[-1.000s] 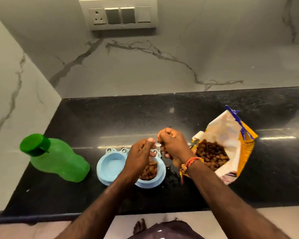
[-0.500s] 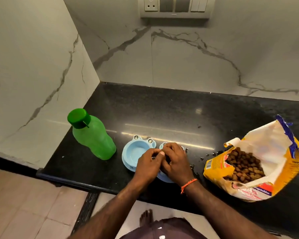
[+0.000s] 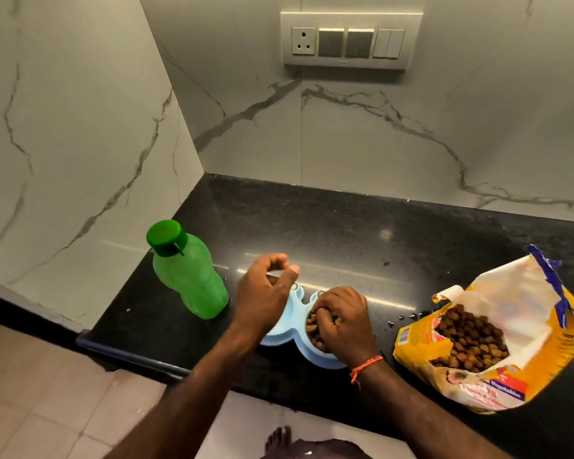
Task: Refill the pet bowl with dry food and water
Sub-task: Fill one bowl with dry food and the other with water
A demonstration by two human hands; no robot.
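Observation:
A light blue double pet bowl (image 3: pixel 297 304) sits near the front edge of the black counter. Its right cup holds brown kibble (image 3: pixel 313 327). My right hand (image 3: pixel 343 321) rests in that cup, fingers curled down into the kibble. My left hand (image 3: pixel 265 294) hovers over the left cup, fingers loosely curled; I cannot tell whether it holds anything. A green water bottle (image 3: pixel 188 273) with its green cap on stands upright just left of the bowl. To the right lies a torn-open yellow bag of dry food (image 3: pixel 497 336), kibble showing inside.
Crumbs of kibble (image 3: pixel 408 316) lie scattered between bowl and bag. Marble walls close the counter (image 3: pixel 362 233) at the left and back, with a switch panel (image 3: pixel 348 39) above. The counter's front edge drops to a tiled floor, where my foot (image 3: pixel 279 438) shows.
My hands have parted: the left one lifted toward the bottle side, the right one stayed down in the kibble cup. The camera has shifted left and up.

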